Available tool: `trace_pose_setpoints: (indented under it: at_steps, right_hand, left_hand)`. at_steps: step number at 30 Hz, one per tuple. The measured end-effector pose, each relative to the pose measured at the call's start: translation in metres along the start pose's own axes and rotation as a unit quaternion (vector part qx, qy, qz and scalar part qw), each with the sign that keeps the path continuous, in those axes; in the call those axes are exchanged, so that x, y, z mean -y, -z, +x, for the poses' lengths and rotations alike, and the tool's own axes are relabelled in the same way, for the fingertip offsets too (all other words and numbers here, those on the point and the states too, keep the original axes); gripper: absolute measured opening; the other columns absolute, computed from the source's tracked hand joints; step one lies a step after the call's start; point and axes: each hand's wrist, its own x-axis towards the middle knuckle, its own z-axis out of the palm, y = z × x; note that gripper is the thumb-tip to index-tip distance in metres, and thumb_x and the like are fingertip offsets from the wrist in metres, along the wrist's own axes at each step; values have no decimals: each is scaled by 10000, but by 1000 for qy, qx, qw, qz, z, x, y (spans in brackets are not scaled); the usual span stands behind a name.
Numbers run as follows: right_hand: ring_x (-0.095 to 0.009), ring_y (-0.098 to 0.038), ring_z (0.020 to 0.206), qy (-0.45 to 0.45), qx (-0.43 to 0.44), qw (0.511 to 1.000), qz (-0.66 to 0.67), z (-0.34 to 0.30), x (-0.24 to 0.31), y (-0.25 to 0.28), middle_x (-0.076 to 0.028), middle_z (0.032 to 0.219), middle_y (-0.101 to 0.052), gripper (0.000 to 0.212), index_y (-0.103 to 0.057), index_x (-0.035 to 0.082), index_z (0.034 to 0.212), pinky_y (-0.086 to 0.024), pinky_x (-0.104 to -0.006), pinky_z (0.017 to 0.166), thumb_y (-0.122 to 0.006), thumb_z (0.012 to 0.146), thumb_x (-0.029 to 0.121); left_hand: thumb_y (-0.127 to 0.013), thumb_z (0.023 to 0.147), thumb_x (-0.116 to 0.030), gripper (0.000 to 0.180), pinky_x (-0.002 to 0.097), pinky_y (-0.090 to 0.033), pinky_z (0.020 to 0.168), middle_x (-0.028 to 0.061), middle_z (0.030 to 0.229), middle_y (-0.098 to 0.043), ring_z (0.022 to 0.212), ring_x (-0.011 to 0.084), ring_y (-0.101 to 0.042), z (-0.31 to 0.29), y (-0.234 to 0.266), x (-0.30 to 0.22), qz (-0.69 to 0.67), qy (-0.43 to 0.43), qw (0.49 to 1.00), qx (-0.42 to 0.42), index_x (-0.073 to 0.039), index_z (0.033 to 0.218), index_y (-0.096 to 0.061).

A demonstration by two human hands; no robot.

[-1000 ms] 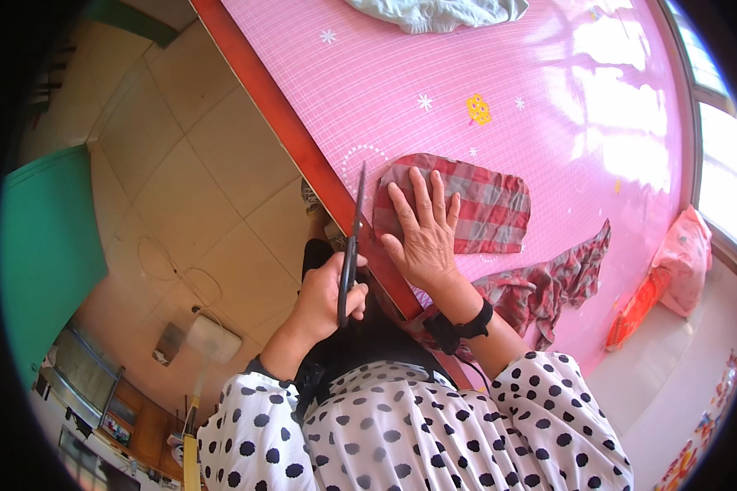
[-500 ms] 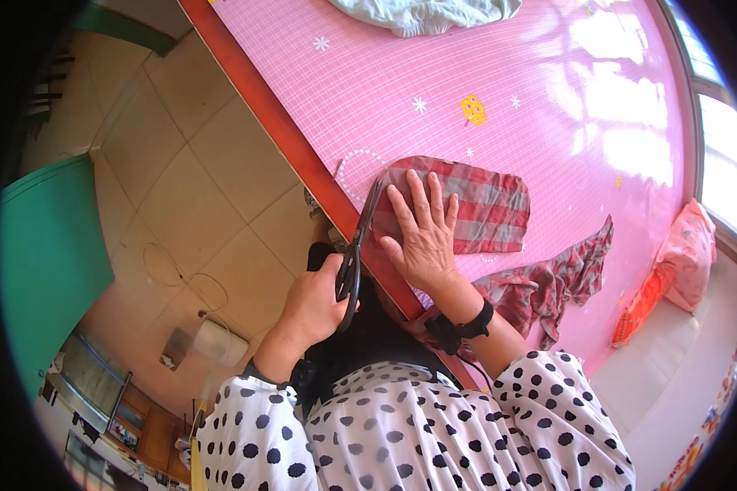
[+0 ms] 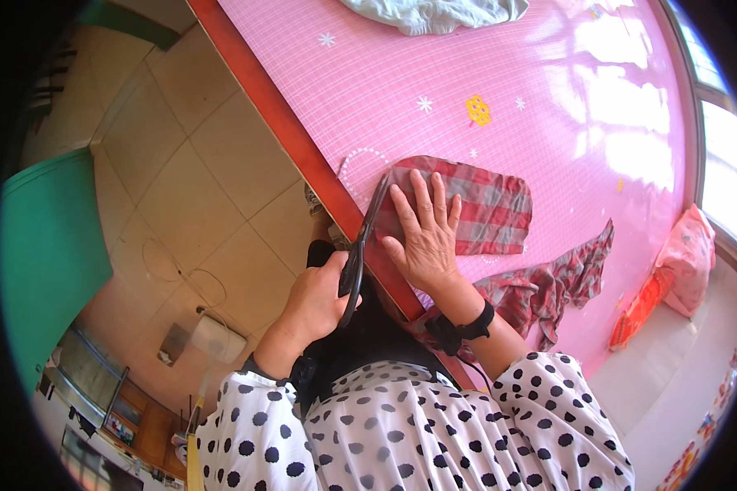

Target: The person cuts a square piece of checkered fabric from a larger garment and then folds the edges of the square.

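My left hand is closed around the handles of black scissors, past the table's left edge. Their blades point away from me and lie along the left edge of a red and grey checked cloth piece. That piece lies flat, its far left corner rounded. Spread across its left part is my right hand, palm down with the fingers apart. A crumpled strip of the same checked cloth lies to the right of my right wrist.
The table has a pink checked cover and a red edge. Pale green cloth lies at the far side. A pink and orange bundle sits at the right, near the window. Tiled floor lies left of the table.
The scissors' handles look closer together than before. My right hand stays flat on the cloth. The view has shifted slightly.
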Motion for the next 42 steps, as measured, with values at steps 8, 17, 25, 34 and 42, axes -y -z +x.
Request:
trace_pose_setpoints:
  at_steps: [8,17,25,34,42]
  right_hand:
    - [-375,-127,1523,0,5,1000,5,0,0,1,-110,1635,-242,695,-443,188,1496,28,-596,1183,-487,932,592]
    - [-370,-131,1523,1,3,1000,-3,1,-2,1,-113,1627,-258,695,-447,188,1493,31,-593,1185,-484,931,595]
    - [-366,-136,1522,4,-2,1000,6,0,-2,2,-109,1625,-265,705,-444,181,1496,23,-599,1184,-506,921,584]
    - [-368,-142,1521,-1,-6,1000,-4,0,-5,3,-106,1624,-267,716,-438,180,1501,19,-601,1184,-524,911,576]
    - [-368,-144,1521,-4,-2,1000,-2,4,-7,7,-104,1624,-269,728,-436,188,1504,1,-613,1181,-557,889,559]
  left_hand:
    - [-690,817,-105,398,430,-507,661,169,755,-629,728,342,-628,2,-7,11,-61,-1,998,7,-7,1170,-534]
    - [-558,844,-50,374,284,-507,559,47,645,-567,564,136,-587,6,-14,15,-156,-13,987,19,47,1204,-519]
    - [-588,848,-52,366,291,-529,557,52,645,-577,565,140,-614,1,-15,-3,-197,57,978,32,44,1195,-530]
    - [-658,845,-127,278,423,-531,633,187,721,-661,697,364,-683,6,-14,-4,-101,-4,995,5,21,1049,-542]
    - [-626,914,-78,231,329,-527,576,93,664,-624,597,196,-652,6,-9,-22,-222,61,972,36,23,1103,-539]
